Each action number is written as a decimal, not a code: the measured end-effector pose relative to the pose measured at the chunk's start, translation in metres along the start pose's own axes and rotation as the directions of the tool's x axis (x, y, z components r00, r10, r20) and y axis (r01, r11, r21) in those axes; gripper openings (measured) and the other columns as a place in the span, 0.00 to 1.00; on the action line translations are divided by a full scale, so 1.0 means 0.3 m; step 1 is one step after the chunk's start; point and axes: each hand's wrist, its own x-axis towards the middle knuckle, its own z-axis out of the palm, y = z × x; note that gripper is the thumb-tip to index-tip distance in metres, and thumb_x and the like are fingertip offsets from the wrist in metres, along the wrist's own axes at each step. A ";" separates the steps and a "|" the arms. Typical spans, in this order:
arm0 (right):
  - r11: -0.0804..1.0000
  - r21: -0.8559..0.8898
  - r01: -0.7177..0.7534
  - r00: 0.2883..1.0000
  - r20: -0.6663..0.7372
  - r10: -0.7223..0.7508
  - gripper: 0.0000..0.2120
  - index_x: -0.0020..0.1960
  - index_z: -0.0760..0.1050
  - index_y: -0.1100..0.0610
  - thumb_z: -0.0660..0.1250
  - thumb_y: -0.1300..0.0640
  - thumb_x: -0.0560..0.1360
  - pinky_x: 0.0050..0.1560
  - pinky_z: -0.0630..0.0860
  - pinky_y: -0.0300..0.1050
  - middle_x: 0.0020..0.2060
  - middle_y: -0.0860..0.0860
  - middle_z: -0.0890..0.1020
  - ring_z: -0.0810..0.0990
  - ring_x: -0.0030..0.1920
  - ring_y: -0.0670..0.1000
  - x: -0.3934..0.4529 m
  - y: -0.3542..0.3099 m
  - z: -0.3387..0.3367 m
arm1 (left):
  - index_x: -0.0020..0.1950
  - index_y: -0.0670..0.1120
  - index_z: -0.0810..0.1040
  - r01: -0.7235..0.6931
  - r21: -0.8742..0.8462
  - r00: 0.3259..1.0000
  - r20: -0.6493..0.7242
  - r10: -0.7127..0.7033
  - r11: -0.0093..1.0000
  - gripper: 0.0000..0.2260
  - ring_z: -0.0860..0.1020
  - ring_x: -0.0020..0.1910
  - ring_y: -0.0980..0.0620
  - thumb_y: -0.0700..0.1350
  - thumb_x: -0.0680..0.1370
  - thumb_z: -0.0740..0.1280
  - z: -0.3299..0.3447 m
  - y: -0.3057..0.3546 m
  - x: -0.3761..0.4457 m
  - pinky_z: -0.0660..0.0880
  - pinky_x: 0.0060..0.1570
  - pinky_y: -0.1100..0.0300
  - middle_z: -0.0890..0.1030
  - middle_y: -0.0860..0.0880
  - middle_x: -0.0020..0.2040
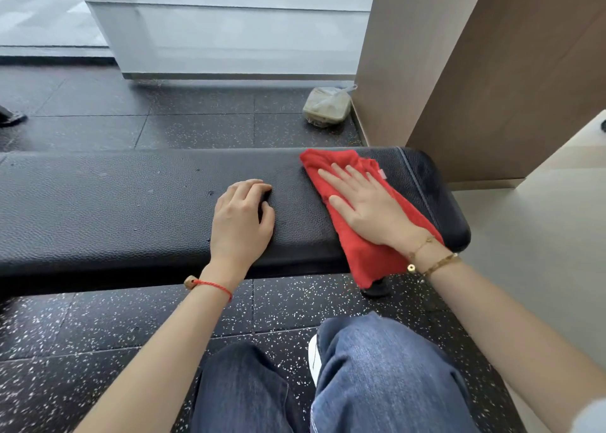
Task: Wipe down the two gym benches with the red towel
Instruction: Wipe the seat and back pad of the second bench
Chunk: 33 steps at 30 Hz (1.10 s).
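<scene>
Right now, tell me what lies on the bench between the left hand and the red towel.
Nothing: in the head view, only bare black bench padding separates the left hand from the red towel, which the right hand presses flat.

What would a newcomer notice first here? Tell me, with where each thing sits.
The red towel stands out first, pressed flat under the right hand at the right end of the black bench, one corner hanging over the near edge. The left hand rests curled on the bench beside it. Beyond the bench, a bagged container sits on the speckled floor by the wall.
</scene>
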 end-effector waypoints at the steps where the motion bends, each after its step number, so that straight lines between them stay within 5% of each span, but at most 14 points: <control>1: 0.997 0.007 -0.075 0.997 0.005 0.075 0.24 0.78 0.53 0.42 0.51 0.46 0.83 0.78 0.45 0.53 0.79 0.47 0.55 0.52 0.79 0.51 0.026 0.040 -0.010 | 0.59 0.47 0.78 0.002 0.003 1.000 0.001 -0.002 1.000 0.12 0.74 0.62 0.48 0.43 0.76 0.65 0.000 0.001 -0.001 0.68 0.62 0.54 0.79 0.51 0.60; 6: 0.969 -0.011 -0.246 0.968 0.042 0.246 0.25 0.79 0.49 0.43 0.46 0.45 0.83 0.78 0.41 0.55 0.80 0.49 0.51 0.47 0.79 0.53 0.219 0.015 -0.002 | 0.58 0.48 0.78 0.003 0.018 1.000 -0.001 -0.003 1.000 0.11 0.73 0.61 0.50 0.43 0.77 0.64 0.000 0.001 0.000 0.67 0.63 0.55 0.79 0.52 0.59; 11: 0.999 0.001 -0.041 0.998 0.049 0.041 0.25 0.79 0.50 0.43 0.48 0.46 0.83 0.78 0.42 0.56 0.80 0.48 0.51 0.49 0.79 0.53 0.200 -0.160 0.033 | 0.58 0.47 0.78 0.006 0.015 1.000 0.001 -0.006 1.000 0.12 0.74 0.61 0.48 0.43 0.76 0.64 0.000 0.002 0.003 0.68 0.63 0.53 0.79 0.51 0.60; 16: 0.991 -0.028 0.131 0.991 0.013 -0.130 0.25 0.78 0.53 0.41 0.51 0.46 0.83 0.78 0.44 0.51 0.79 0.45 0.55 0.52 0.79 0.51 -0.003 -0.110 0.033 | 0.58 0.47 0.78 0.001 0.010 1.000 0.007 -0.001 1.000 0.12 0.75 0.62 0.47 0.42 0.76 0.65 -0.006 0.005 0.002 0.70 0.63 0.51 0.79 0.50 0.60; 25: 0.941 -0.031 -0.338 0.941 -0.001 0.338 0.25 0.79 0.50 0.42 0.47 0.45 0.83 0.78 0.42 0.57 0.80 0.49 0.52 0.49 0.79 0.55 0.170 0.147 -0.015 | 0.58 0.47 0.78 0.013 0.021 1.000 0.007 -0.013 1.000 0.11 0.74 0.62 0.48 0.42 0.77 0.64 -0.004 0.013 -0.004 0.69 0.64 0.52 0.79 0.50 0.60; 33: 0.998 -0.034 -0.061 0.998 0.015 0.061 0.25 0.79 0.51 0.41 0.50 0.45 0.82 0.78 0.43 0.56 0.79 0.47 0.53 0.50 0.79 0.53 0.056 -0.056 0.018 | 0.58 0.47 0.78 0.004 0.015 1.000 0.007 -0.004 1.000 0.11 0.74 0.62 0.48 0.42 0.76 0.65 -0.007 0.011 0.001 0.69 0.63 0.51 0.79 0.51 0.60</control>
